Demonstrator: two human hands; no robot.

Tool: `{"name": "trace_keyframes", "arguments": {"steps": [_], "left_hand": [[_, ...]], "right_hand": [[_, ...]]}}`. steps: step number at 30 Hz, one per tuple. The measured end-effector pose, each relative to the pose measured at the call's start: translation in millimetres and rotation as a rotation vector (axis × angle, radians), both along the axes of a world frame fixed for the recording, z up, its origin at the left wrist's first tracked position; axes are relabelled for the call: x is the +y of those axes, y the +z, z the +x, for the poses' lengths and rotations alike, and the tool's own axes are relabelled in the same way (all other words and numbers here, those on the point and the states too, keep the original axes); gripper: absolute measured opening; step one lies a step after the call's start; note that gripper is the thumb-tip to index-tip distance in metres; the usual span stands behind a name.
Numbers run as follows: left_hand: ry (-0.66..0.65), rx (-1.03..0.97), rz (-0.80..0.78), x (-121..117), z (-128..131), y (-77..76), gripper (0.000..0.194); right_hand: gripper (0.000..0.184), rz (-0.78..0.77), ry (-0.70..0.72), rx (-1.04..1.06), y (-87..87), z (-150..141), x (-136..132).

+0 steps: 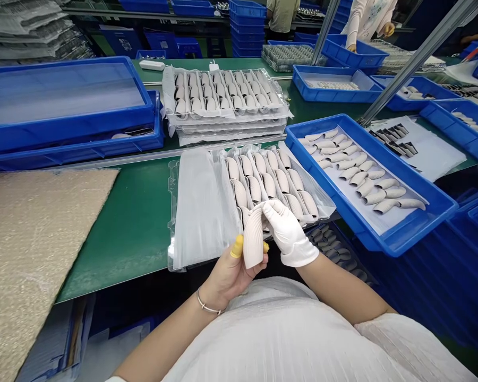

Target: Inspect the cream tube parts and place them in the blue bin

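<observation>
Between my two hands is a pale beige, curved, ribbed shell-like part (254, 239), held upright with its wider end down. My left hand (236, 268), with yellow finger cots, grips its lower sides. At the narrow top end, my right hand (283, 227) in a white glove pinches it. Just beyond lies a clear plastic tray (170, 199) lined with white tissue sheet (197, 207), carrying rows of similar beige parts (269, 184). To the right, a blue bin (416, 233) with a white liner holds more loose beige parts (356, 175).
Stacked filled trays (231, 127) stand behind on the green table (115, 233). Blue bins (67, 143) and a foam-like sheet (35, 228) are at left. A metal post (410, 69) slants up at right. Co-workers (368, 21) are at the back.
</observation>
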State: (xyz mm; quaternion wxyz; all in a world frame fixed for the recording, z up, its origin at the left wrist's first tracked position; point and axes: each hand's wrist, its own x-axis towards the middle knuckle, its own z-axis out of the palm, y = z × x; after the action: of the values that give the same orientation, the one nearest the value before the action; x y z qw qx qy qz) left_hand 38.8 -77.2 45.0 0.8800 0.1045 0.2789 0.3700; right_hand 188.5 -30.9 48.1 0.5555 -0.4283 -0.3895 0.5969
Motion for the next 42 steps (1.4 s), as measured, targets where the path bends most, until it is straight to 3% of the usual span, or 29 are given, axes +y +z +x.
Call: {"name": "trace_keyframes", "arguments": {"steps": [5, 10, 15, 19, 22, 25, 27, 30, 35, 39, 42], "left_hand": [[0.019, 0.081, 0.042, 1.4, 0.2, 1.7, 0.054], [0.059, 0.162, 0.114, 1.6, 1.0, 3.2, 0.049], [0.066, 0.2, 0.111, 1.1, -0.5, 1.4, 0.049], [0.064, 0.228, 0.102, 0.7, -1.3, 2.1, 0.048], [0.075, 0.237, 0.111, 1.7, -1.4, 4.8, 0.047], [0.065, 0.21, 0.015, 3.9, -2.6, 8.4, 0.042], [0.024, 0.162, -0.103, 5.3, -3.6, 10.5, 0.038], [-0.008, 0.09, -0.218, 7.1, -3.7, 12.5, 0.038], [0.02, 0.037, -0.278, 9.9, -2.0, 15.8, 0.036], [0.04, -0.043, -0.278, 11.3, -6.0, 16.8, 0.036], [0.034, -0.155, -0.239, 11.1, -11.8, 12.0, 0.039]], "right_hand": [[0.036, -0.077, -0.045, 0.013, -2.0, 6.3, 3.0], [0.052, -0.012, 0.13, -0.202, 11.1, 8.7, -5.4], [0.034, -0.089, 0.098, -0.193, 11.2, 9.7, -0.6], [0.031, -0.033, -0.031, -0.197, 14.3, 12.0, -0.7], [0.036, 0.053, 0.065, -0.333, 19.3, 12.2, -6.4], [0.037, 0.117, 0.153, -0.507, 20.3, 11.4, -8.3], [0.032, 0.039, 0.157, -0.533, 19.7, 10.5, -6.6], [0.029, -0.055, 0.178, -0.502, 21.7, 9.1, -3.5], [0.029, -0.101, 0.197, -0.455, 24.6, 7.1, -0.7], [0.035, -0.14, 0.174, -0.292, 8.6, 7.9, 7.1], [0.037, -0.121, 0.258, -0.075, -6.6, 6.8, 15.7]]}}
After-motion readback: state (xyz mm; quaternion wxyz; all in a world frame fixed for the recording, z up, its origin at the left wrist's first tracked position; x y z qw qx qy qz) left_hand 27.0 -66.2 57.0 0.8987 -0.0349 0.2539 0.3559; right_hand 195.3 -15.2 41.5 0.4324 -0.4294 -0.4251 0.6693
